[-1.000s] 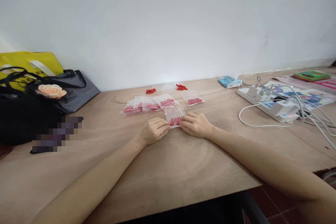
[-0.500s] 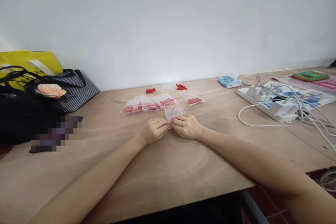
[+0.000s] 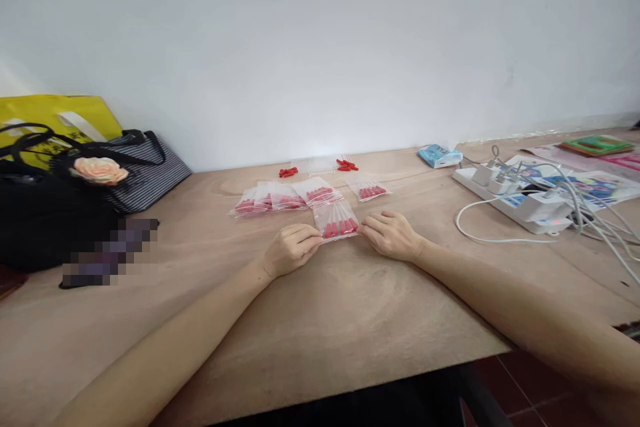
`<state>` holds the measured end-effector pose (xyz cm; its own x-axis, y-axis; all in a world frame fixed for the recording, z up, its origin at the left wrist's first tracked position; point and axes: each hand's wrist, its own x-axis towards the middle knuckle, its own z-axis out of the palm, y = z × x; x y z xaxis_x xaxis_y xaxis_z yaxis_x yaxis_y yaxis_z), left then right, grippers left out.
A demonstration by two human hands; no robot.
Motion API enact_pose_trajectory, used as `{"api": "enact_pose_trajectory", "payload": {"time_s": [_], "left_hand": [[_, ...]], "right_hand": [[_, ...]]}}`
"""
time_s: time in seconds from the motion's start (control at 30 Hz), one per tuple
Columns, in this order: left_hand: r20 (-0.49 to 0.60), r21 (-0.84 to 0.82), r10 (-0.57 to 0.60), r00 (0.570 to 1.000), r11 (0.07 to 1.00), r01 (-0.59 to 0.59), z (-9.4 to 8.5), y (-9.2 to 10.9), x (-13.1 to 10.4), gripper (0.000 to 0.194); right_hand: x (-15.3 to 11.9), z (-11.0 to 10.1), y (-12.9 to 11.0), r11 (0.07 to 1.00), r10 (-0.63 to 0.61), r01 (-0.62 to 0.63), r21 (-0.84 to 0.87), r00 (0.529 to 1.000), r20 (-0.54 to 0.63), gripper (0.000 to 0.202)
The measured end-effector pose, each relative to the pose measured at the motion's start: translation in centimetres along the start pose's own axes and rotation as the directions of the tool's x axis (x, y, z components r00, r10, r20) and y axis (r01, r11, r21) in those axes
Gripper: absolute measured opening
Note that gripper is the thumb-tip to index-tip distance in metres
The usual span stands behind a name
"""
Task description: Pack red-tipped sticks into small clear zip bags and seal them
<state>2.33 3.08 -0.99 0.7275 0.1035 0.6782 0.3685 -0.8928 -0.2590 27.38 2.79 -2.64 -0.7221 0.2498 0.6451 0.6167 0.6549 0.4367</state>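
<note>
A clear plastic bag [image 3: 336, 219] with several red-ended sticks lies between my hands, its near edge toward me. My left hand [image 3: 294, 248] pinches the bag's near left corner. At the near right corner, my right hand [image 3: 390, 235] has its fingertips closed on the bag. Just beyond it overlap several filled bags [image 3: 273, 197], and one more filled bag [image 3: 369, 187] lies to the right. Farther back are a left pile of loose red pieces [image 3: 289, 173], a right pile [image 3: 347, 165] and some clear packaging [image 3: 320, 164] between them.
Yellow [image 3: 95, 113] and striped [image 3: 163, 163] bags stand at the left, near a black bag with a fabric rose [image 3: 100, 171]. To the right are a blue packet [image 3: 440, 155], a white power strip [image 3: 515, 203] with looping cables, and coloured sheets [image 3: 597, 145].
My right hand has moved right along the bag's near edge, away from my left hand, uncovering the row of red ends. My left hand has stayed at the left corner.
</note>
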Motion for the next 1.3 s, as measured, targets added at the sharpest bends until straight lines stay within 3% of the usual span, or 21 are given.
{"api": "enact_pose_trajectory", "payload": {"time_s": [0.33,0.47,0.6,0.73,0.87,0.9,0.97,1.07,1.13,1.23,1.3], "left_hand": [[0.002,-0.047,-0.012,1.000,0.999,0.012,0.0,0.0,0.0,0.008],[0.006,-0.085,-0.019,1.000,0.996,0.019,-0.1,0.0,-0.1,0.008],[0.012,-0.140,0.004,1.000,0.990,-0.002,-0.2,0.1,-0.2,0.008],[0.016,-0.151,-0.103,0.995,0.983,0.104,-0.1,-0.1,-0.3,0.010],[0.009,0.008,-0.298,0.954,0.955,0.298,0.8,-1.2,-0.6,0.015],[0.009,0.071,-0.335,0.942,0.940,0.334,1.2,-1.6,-0.6,0.017],[0.019,0.215,-0.383,0.923,0.904,0.371,1.8,-2.5,-0.4,0.021],[0.094,0.411,-0.384,0.919,0.855,0.316,2.6,-3.8,0.3,0.025],[0.157,0.477,-0.365,0.918,0.842,0.253,3.0,-4.4,1.0,0.027],[0.195,0.492,-0.358,0.913,0.841,0.224,3.6,-5.2,1.7,0.028],[0.187,0.477,-0.348,0.919,0.850,0.225,4.0,-5.6,1.8,0.026]], "right_hand": [[-0.4,-0.1,0.1,0.998,0.056,-0.056,0.026,0.998,-0.014,0.034],[-0.4,-0.3,-0.3,0.981,0.129,-0.126,0.148,0.992,-0.008,0.029],[-0.5,-0.5,-0.6,0.904,0.222,-0.233,0.359,0.972,0.072,0.018],[-0.7,-0.5,-0.2,0.691,0.344,-0.362,0.626,0.926,0.155,0.015],[-1.1,-0.5,1.0,0.293,0.574,-0.484,0.825,0.778,0.253,0.015],[-1.2,-0.6,1.5,0.216,0.613,-0.480,0.851,0.745,0.264,0.017],[-1.4,-0.6,2.6,0.150,0.678,-0.452,0.879,0.694,0.241,0.020],[-1.6,-0.3,4.9,0.190,0.736,-0.455,0.870,0.653,0.181,0.025],[-1.7,0.3,6.6,0.243,0.735,-0.482,0.842,0.658,0.164,0.028],[-1.8,2.1,8.6,0.350,0.680,-0.525,0.776,0.712,0.176,0.029],[-1.9,3.4,9.3,0.366,0.623,-0.534,0.763,0.749,0.225,0.029]]}}
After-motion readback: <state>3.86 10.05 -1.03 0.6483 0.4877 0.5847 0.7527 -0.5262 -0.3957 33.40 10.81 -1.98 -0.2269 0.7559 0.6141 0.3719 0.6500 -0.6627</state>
